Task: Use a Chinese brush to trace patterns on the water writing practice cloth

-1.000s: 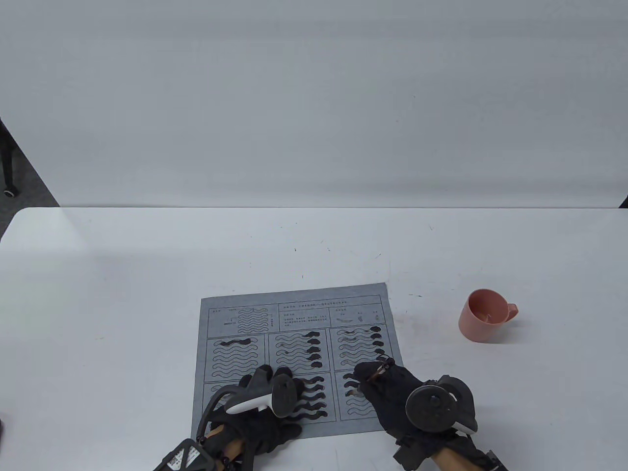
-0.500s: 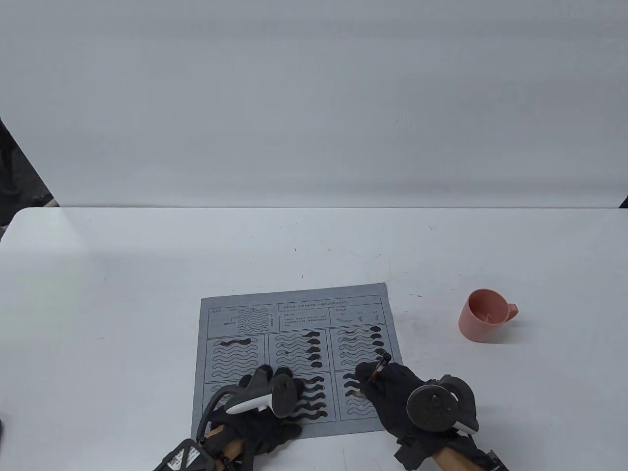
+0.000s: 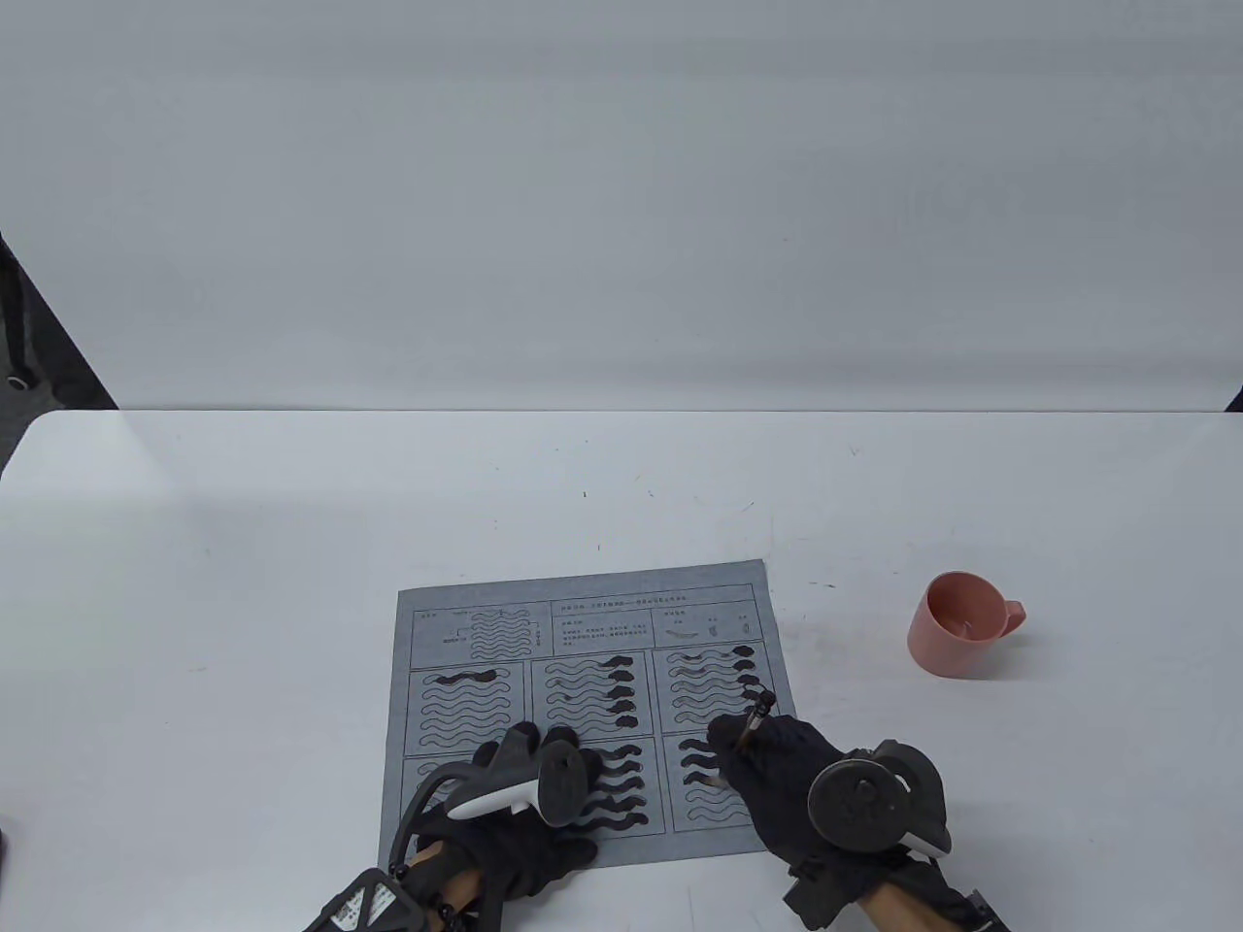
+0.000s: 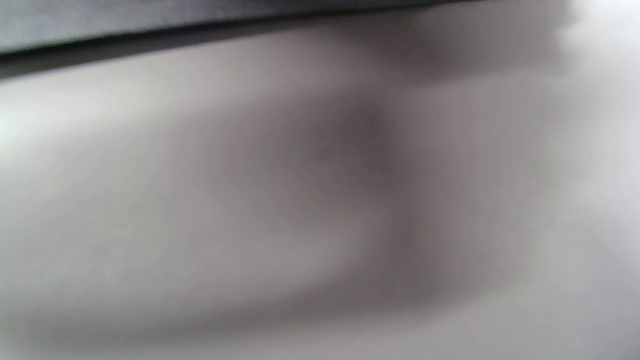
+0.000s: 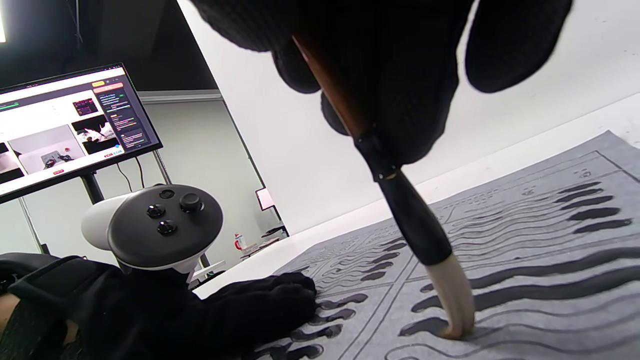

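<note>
A grey water writing cloth printed with wavy line patterns lies flat near the table's front edge; it also shows in the right wrist view. My right hand grips a Chinese brush with a brown shaft and black ferrule. Its pale tip touches the cloth in the lower right panel, at the left end of a dark wet stroke. My left hand rests flat on the cloth's lower middle, fingers spread; it also shows in the right wrist view. The left wrist view is a blur.
A pink cup stands on the white table to the right of the cloth. A monitor on a stand shows in the right wrist view, beyond the table.
My right hand has shifted slightly right and toward the front, drawing the brush along the lower right panel. The brush's top end has tilted a little more upright. The left hand has not moved.
</note>
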The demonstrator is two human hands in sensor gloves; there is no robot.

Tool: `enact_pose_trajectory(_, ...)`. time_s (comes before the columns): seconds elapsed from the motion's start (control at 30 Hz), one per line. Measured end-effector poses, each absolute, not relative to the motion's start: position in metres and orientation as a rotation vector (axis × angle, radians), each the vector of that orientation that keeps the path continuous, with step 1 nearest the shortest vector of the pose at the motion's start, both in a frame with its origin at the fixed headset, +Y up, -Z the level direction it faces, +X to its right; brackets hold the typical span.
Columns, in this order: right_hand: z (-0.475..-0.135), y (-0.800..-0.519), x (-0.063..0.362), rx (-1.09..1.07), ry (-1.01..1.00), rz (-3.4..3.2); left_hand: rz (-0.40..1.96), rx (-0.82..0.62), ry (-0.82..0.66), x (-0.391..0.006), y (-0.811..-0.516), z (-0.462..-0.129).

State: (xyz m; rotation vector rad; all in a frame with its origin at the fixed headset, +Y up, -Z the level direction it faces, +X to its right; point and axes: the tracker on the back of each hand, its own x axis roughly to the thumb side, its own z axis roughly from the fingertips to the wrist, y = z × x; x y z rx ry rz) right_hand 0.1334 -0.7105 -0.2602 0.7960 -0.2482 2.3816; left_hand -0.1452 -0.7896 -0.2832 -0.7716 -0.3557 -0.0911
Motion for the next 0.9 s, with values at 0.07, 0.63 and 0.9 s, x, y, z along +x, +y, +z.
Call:
enact_pose_trajectory(0.07,-0.2605,-0.7102,0.1341,0.795,-0.254,2.388,-0.091,-0.772,-0.356,-0.1452,-0.7896,-0.2832)
enact_pose_trajectory(0.63,-0.262,-0.7092,0.1379,0.783,-0.269,2.417,-0.091,-0.772,-0.356,-0.1452,-0.7896,-0.2832)
enact_pose_trajectory(0.9,-0.2623,-0.7087,0.1385,0.786,-0.282,2.432,-0.091,-0.772,-0.356,-0.1452,-0.7896,-0.2832)
